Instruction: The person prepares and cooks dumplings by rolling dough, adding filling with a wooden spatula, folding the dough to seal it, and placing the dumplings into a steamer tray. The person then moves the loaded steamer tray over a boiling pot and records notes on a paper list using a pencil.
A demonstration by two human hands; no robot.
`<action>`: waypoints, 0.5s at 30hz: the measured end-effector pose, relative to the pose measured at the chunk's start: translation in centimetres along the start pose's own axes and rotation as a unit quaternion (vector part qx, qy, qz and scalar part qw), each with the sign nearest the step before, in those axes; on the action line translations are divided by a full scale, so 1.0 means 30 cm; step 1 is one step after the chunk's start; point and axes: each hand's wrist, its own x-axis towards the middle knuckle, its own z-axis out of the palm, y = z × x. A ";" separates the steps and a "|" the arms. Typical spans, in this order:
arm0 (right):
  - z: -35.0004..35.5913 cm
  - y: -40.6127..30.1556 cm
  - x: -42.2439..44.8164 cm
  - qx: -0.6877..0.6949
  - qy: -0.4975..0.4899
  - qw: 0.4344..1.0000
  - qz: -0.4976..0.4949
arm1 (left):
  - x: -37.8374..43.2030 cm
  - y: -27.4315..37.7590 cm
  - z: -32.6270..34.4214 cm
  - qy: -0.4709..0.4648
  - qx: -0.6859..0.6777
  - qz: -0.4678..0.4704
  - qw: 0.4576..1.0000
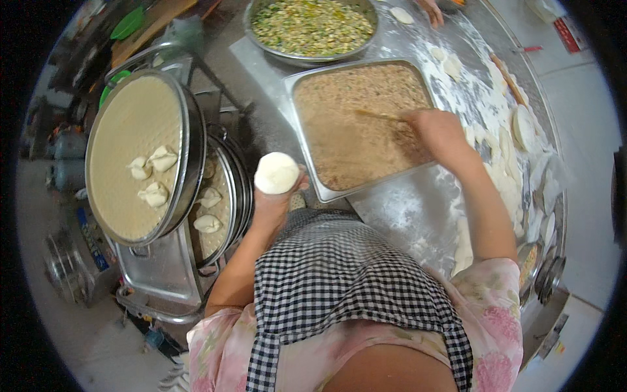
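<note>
A round, flat dough wrapper (277,173) lies on the palm of my left hand (272,208), between the steamers and the filling tray. My right hand (439,137) grips a thin stick-like tool (379,114), whose far end reaches the filling. That filling, a minced meat mixture (338,142), covers the bottom of a rectangular metal tray (321,192). On my left, three shaped dumplings (163,159) sit on the cloth-like liner of a round steamer tier (125,112). More dumplings (207,224) rest in a lower steamer stack (240,181).
A metal bowl of chopped vegetable filling (313,27) stands beyond the tray. The floured metal table (387,206) holds dough strips (507,157), wrappers (451,66) and a rolling pin (509,81). Another person's hand (432,12) shows at the top. A metal cart (159,272) supports the steamers.
</note>
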 end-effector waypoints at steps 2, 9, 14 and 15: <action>0.022 0.156 -0.081 -0.021 0.030 0.999 0.032 | 0.002 -0.007 0.008 -0.001 -0.041 -0.009 0.999; -0.002 0.269 -0.241 -0.076 -0.079 0.987 0.121 | 0.021 -0.010 0.069 -0.074 -0.110 0.000 0.991; 0.061 0.305 -0.164 -0.132 -0.134 0.981 0.057 | 0.043 -0.002 0.128 -0.093 -0.080 -0.003 0.992; 0.080 0.325 -0.145 -0.131 -0.136 0.980 0.060 | 0.047 -0.011 0.135 -0.096 -0.080 -0.006 0.992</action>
